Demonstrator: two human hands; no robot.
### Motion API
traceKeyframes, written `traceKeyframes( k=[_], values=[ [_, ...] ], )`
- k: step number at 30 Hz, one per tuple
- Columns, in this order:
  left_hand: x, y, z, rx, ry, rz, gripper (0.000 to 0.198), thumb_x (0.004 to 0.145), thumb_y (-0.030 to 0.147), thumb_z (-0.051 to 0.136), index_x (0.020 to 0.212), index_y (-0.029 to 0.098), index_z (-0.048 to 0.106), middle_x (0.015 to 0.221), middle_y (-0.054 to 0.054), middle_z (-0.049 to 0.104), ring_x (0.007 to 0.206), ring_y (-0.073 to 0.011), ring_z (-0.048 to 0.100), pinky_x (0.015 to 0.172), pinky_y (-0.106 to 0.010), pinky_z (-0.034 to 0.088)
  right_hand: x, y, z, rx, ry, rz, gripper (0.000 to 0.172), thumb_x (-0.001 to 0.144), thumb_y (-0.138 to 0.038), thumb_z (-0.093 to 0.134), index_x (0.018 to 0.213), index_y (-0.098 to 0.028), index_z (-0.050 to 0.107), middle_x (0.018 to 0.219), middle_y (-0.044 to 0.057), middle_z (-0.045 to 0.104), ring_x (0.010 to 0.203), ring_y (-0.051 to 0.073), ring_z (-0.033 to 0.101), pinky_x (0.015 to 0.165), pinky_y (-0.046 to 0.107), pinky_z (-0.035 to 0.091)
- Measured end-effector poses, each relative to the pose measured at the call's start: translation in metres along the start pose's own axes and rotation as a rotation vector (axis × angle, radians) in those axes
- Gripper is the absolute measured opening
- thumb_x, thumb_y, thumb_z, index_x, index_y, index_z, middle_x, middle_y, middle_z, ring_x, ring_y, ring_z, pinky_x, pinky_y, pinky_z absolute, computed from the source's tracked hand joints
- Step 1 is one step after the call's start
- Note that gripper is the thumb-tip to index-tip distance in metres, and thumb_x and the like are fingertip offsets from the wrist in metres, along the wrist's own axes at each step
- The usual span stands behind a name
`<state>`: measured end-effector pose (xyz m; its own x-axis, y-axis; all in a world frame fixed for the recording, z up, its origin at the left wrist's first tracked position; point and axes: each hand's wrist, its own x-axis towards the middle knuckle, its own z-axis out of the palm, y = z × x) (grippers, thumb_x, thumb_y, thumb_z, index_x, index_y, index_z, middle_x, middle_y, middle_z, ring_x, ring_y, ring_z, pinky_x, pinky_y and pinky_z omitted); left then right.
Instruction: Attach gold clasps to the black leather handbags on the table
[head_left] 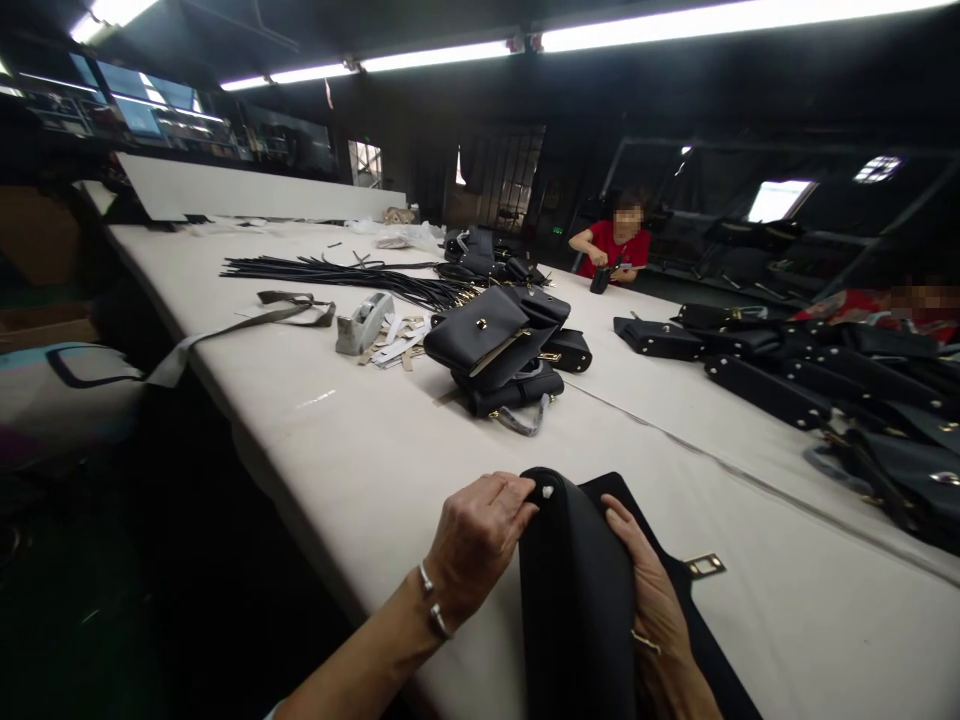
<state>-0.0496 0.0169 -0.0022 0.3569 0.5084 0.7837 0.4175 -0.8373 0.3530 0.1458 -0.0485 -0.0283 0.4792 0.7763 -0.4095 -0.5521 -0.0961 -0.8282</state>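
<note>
A black leather bag point(574, 590) stands on edge at the near side of the long white table point(352, 450). My left hand point(476, 540) grips its top left corner, fingers curled over the edge by a small white stud. My right hand point(652, 600) presses against the bag's right side, fingers wrapped onto the leather. A brass clasp point(705, 566) on the bag's flap lies flat on the table just right of my right hand.
A pile of finished black bags point(499, 355) sits mid-table, with a tape dispenser point(364, 323), paper slips and a bundle of black straps point(337, 272) behind. More black bags point(825, 390) line the right side. A person in red point(616, 250) works at the far end.
</note>
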Motion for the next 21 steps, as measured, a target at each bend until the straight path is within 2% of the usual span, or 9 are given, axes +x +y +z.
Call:
traceKeyframes(
  k=[5,10,13,17,21],
  values=[
    [0.008,0.005,0.0,0.151,-0.039,0.049,0.012,0.097,0.019,0.051,0.1,0.017,0.062,0.087,-0.005,0.071,0.076,-0.0184,0.067,0.069,-0.03,0.055,-0.001,-0.001,0.003,-0.042,0.022,-0.031,0.062,0.056,-0.043,0.086,0.111,-0.026,0.063,0.084,-0.004,0.074,0.081,0.02,0.071,0.063,0.024,0.06],
    [0.012,0.009,-0.001,0.219,-0.113,0.074,0.013,0.098,0.02,0.049,0.101,0.017,0.062,0.086,-0.004,0.07,0.075,-0.0191,0.066,0.066,-0.031,0.052,-0.005,-0.004,0.008,-0.094,0.074,-0.083,0.054,0.056,-0.045,0.084,0.103,-0.024,0.066,0.073,-0.005,0.071,0.065,0.016,0.066,0.052,0.023,0.055],
    [0.017,0.011,-0.001,0.294,-0.168,0.081,0.014,0.097,0.018,0.049,0.092,0.017,0.061,0.078,-0.003,0.067,0.069,-0.0196,0.063,0.061,-0.032,0.048,-0.008,-0.003,0.011,-0.079,0.095,-0.089,0.054,0.053,-0.046,0.086,0.099,-0.025,0.067,0.067,-0.006,0.068,0.059,0.012,0.06,0.046,0.018,0.048],
    [0.023,0.014,-0.001,0.415,-0.185,0.108,0.016,0.092,0.011,0.052,0.079,0.019,0.058,0.068,-0.001,0.06,0.06,-0.0198,0.057,0.055,-0.034,0.042,-0.012,-0.003,0.015,-0.071,0.117,-0.121,0.058,0.049,-0.048,0.087,0.097,-0.022,0.068,0.068,-0.005,0.068,0.057,0.01,0.057,0.046,0.018,0.046],
    [0.027,0.016,0.0,0.477,-0.177,0.153,0.017,0.086,0.006,0.056,0.075,0.019,0.056,0.069,0.0,0.058,0.06,-0.0196,0.054,0.056,-0.035,0.04,-0.014,-0.004,0.018,-0.071,0.134,-0.146,0.06,0.048,-0.049,0.087,0.097,-0.02,0.068,0.068,-0.004,0.068,0.058,0.011,0.058,0.047,0.018,0.046]
  ],
)
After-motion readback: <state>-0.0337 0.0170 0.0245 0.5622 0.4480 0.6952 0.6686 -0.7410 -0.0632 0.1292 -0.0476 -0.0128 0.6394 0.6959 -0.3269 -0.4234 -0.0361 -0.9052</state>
